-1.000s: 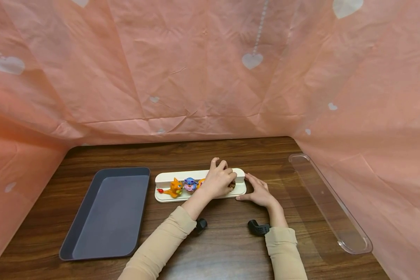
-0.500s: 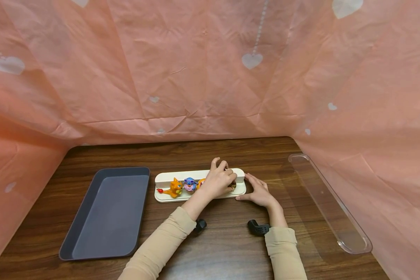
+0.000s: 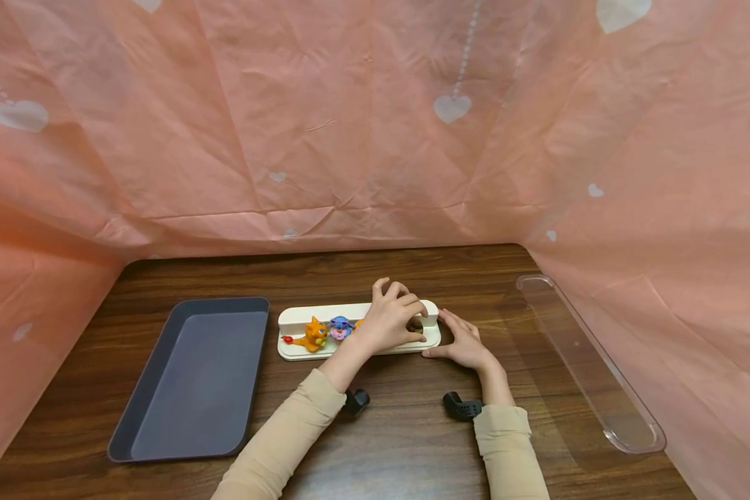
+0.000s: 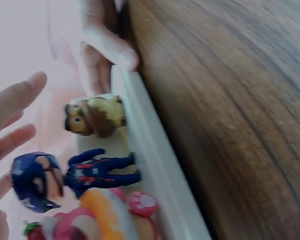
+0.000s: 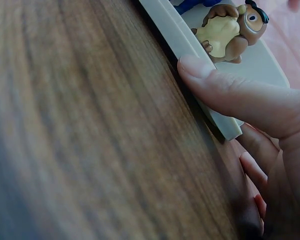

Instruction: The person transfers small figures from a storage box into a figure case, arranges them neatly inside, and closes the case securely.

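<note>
My left hand [image 3: 390, 323] hovers over the right part of a long white display stand [image 3: 296, 316]. Its thumb and fingers are spread apart around a brown owl figurine [image 4: 95, 117], which stands on the stand at the right end. Beside the owl is a figurine in a dark blue suit and helmet [image 4: 100, 172], then a pink one with an orange ring [image 4: 107, 215]. Farther left stand a blue figurine [image 3: 340, 328] and an orange one with a red-tipped tail [image 3: 315, 335]. My right hand [image 3: 465, 344] grips the stand's right end, thumb [image 5: 230, 90] on the front edge.
A dark grey tray [image 3: 194, 382] lies on the wooden table at the left. Along the right side is a long clear plastic cover [image 3: 584, 361]. Pink cloth [image 3: 362, 139] with white hearts hangs behind and at both sides.
The left hand's fingers have spread and moved off the owl figurine, and that hand has shifted slightly left. The right hand stays at the stand's end.
</note>
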The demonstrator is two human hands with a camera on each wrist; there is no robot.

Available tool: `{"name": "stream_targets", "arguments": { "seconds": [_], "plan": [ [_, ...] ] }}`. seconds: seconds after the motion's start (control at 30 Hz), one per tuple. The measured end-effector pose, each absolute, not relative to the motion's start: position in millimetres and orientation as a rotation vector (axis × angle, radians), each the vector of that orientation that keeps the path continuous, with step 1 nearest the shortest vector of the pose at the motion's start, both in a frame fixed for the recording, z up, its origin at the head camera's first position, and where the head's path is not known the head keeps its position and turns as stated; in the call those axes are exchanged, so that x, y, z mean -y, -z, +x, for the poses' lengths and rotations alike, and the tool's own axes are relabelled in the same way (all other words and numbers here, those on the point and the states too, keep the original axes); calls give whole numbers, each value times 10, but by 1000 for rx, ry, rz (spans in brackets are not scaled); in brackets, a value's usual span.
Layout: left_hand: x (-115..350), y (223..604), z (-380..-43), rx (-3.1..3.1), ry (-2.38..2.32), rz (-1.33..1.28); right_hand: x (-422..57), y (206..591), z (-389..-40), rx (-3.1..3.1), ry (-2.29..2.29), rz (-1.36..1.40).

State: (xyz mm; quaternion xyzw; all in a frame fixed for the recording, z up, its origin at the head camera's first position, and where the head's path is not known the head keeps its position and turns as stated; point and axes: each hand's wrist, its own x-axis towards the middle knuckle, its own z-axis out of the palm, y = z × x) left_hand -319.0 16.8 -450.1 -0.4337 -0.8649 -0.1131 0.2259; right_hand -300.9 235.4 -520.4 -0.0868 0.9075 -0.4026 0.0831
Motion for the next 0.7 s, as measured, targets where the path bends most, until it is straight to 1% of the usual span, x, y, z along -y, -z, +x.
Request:
{"name": "stream_targets", "arguments": {
  "seconds": [0.2, 0.33, 0.5, 0.7],
  "plan": [
    [-81, 4327, -3070, 2428, 513, -1179, -2347, 5197, -3012, -2700, 1217, -245],
    [41, 4196, -2984, 2401, 715, -1124, -2343, 5198, -3017, -2720, 1200, -261],
    [258, 4049, -2894, 2315, 1019, -962, -2347, 5212, -3027, -2752, 1182, -271],
    [543, 3966, -2750, 2234, 1324, -685, -2352, 5215, -3034, -2757, 1186, -270]
  ]
}}
